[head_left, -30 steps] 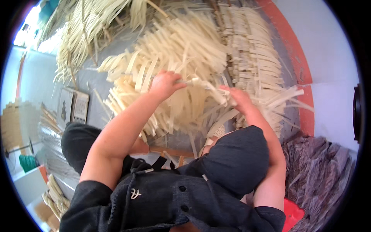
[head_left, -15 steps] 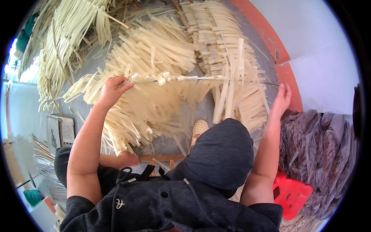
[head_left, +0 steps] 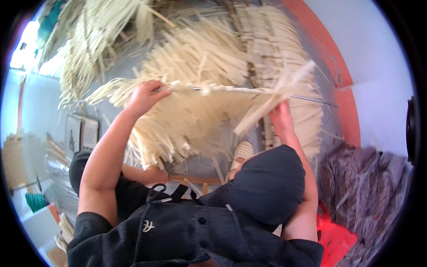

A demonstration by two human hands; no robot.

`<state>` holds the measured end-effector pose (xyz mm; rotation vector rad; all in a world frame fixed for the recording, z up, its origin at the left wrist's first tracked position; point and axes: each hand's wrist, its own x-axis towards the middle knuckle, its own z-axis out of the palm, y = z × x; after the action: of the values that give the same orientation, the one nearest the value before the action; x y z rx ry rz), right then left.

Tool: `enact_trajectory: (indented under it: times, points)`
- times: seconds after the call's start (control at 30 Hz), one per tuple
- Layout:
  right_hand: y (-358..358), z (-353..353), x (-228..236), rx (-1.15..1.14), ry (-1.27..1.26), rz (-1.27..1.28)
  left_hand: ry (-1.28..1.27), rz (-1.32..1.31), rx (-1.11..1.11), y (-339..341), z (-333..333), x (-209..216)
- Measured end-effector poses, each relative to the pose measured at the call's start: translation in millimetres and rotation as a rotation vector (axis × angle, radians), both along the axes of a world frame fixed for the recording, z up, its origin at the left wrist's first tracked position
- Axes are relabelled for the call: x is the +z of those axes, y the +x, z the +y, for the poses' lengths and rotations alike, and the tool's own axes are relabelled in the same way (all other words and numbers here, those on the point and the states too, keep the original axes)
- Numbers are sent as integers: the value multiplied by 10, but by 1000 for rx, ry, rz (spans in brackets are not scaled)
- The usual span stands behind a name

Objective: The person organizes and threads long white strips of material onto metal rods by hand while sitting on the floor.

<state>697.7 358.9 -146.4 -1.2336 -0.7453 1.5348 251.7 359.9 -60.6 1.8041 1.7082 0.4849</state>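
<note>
A thin metal rod (head_left: 311, 99) lies crosswise in front of me, its bare end pointing right. Many pale cream flat strips (head_left: 200, 109) hang from its left part in a dense fringe. My left hand (head_left: 149, 94) is closed on the rod where the strips are gathered, thumb and fingers pinched together. At the rod's right part, my right hand (head_left: 281, 118) grips a few loose strips (head_left: 255, 116) that cross the rod at a slant. The strips' upper ends are blurred, and part of the right fingers is hidden behind them.
Heaps of pale strips (head_left: 200, 49) cover the grey floor ahead, with a long row (head_left: 271, 40) at the right. More hang at the upper left (head_left: 102, 35). A purplish plastic pile (head_left: 364, 191) and a red plastic object (head_left: 333, 236) sit at my right.
My right hand has moved left from beyond the rod's end to the strips crossing it, which now tilt. The view has shifted a little. My left hand stays on the rod.
</note>
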Motion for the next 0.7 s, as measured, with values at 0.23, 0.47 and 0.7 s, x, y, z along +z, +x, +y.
enact_trajectory:
  times: [0.23,0.47,0.7]
  points:
    - [485,186,727,-69,203,95,-104,72,39,159,-162,1341]
    - [616,357,992,221,360,349,-161,70,-53,-50,-97,2056]
    - [-188,401,335,269,-272,301,-772,168,-127,-438,736,1101]
